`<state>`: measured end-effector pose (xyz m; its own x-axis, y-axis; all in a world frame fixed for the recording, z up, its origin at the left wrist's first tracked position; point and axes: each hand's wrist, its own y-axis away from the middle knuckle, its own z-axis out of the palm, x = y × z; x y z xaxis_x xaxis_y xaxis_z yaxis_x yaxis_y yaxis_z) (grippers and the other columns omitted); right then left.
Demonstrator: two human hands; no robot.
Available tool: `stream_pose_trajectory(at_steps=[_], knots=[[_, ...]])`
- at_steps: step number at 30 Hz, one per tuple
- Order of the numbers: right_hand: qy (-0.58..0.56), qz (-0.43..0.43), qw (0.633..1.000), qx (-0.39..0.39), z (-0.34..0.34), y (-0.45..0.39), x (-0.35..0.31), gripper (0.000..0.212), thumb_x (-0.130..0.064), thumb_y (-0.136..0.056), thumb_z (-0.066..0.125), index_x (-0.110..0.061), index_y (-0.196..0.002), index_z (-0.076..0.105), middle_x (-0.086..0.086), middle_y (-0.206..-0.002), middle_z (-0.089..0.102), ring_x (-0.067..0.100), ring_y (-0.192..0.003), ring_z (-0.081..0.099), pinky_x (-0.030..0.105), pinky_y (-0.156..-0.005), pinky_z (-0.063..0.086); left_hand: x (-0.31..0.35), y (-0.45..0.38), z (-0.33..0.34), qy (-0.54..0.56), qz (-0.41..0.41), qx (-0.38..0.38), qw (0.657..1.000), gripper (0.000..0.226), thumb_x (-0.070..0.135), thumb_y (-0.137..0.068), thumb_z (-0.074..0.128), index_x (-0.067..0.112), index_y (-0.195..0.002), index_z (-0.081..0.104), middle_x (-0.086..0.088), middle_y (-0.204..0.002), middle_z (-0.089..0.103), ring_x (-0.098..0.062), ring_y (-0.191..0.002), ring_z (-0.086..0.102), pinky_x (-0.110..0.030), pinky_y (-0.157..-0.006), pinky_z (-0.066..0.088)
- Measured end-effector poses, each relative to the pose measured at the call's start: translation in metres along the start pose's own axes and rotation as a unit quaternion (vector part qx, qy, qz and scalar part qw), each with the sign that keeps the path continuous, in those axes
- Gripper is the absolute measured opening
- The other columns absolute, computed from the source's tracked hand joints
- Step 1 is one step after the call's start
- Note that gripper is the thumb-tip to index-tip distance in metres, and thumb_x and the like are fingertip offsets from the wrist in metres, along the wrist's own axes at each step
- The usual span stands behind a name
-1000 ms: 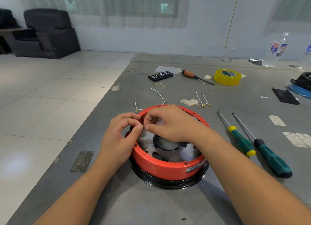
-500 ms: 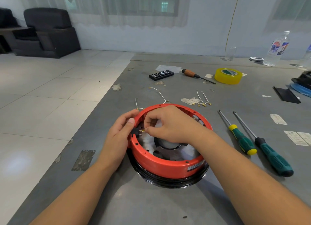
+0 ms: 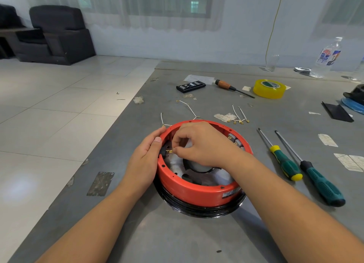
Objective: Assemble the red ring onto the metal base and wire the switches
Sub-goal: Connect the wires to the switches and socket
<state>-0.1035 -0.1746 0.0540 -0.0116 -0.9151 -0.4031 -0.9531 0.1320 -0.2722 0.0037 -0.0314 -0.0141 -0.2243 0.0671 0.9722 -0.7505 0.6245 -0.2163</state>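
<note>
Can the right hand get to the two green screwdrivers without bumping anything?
Probably yes. The right hand is busy pinching a small wire end inside the red ring, but the green screwdrivers lie just to its right on bare table, with nothing between.

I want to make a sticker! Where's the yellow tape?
In the head view, the yellow tape lies flat at the far right of the grey table, just right of the wooden-handled screwdriver and beyond the red ring.
</note>
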Motion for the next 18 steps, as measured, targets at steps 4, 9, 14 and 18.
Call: stream_pose_trajectory(at_steps=[4,9,14,18], knots=[[0.001,-0.003,1.0,0.006,0.0004,-0.0007,0.0013,0.005,-0.021,-0.086,0.07,-0.023,-0.083,0.073,-0.01,-0.089,0.068,0.011,-0.086,0.062,0.039,-0.084,0.051,-0.0009,-0.0013,0.0003,-0.006,-0.001,0.0,1.0,0.036,0.018,-0.112,0.042,0.027,-0.139,0.064,0.012,-0.134,0.07,-0.004,-0.126,0.062,-0.034,-0.116,0.044],[0.003,-0.01,1.0,0.006,0.0013,-0.0009,0.0014,0.004,-0.021,-0.087,0.071,-0.023,-0.084,0.074,-0.01,-0.089,0.068,0.009,-0.086,0.061,0.038,-0.083,0.051,-0.0009,-0.0014,0.0,-0.015,0.007,0.001,1.0,0.036,0.017,-0.112,0.042,0.027,-0.139,0.065,0.014,-0.132,0.07,0.0,-0.124,0.062,-0.026,-0.111,0.046],[0.016,-0.018,1.0,0.007,0.0013,-0.0009,0.0008,0.004,-0.02,-0.087,0.071,-0.021,-0.084,0.074,-0.009,-0.089,0.069,0.01,-0.086,0.061,0.037,-0.084,0.05,-0.0011,-0.0015,-0.0001,-0.023,0.014,0.001,1.0,0.036,0.018,-0.112,0.042,0.028,-0.139,0.065,0.017,-0.131,0.07,0.004,-0.122,0.062,-0.017,-0.106,0.046],[0.019,-0.025,0.999,0.005,0.0005,-0.0002,-0.0002,0.003,-0.02,-0.087,0.072,-0.021,-0.085,0.075,-0.01,-0.089,0.069,0.009,-0.085,0.061,0.035,-0.082,0.05,-0.0013,-0.0011,-0.0002,-0.018,0.012,0.003,1.0,0.036,0.018,-0.113,0.042,0.028,-0.139,0.065,0.015,-0.131,0.07,0.002,-0.123,0.062,-0.022,-0.108,0.047]])
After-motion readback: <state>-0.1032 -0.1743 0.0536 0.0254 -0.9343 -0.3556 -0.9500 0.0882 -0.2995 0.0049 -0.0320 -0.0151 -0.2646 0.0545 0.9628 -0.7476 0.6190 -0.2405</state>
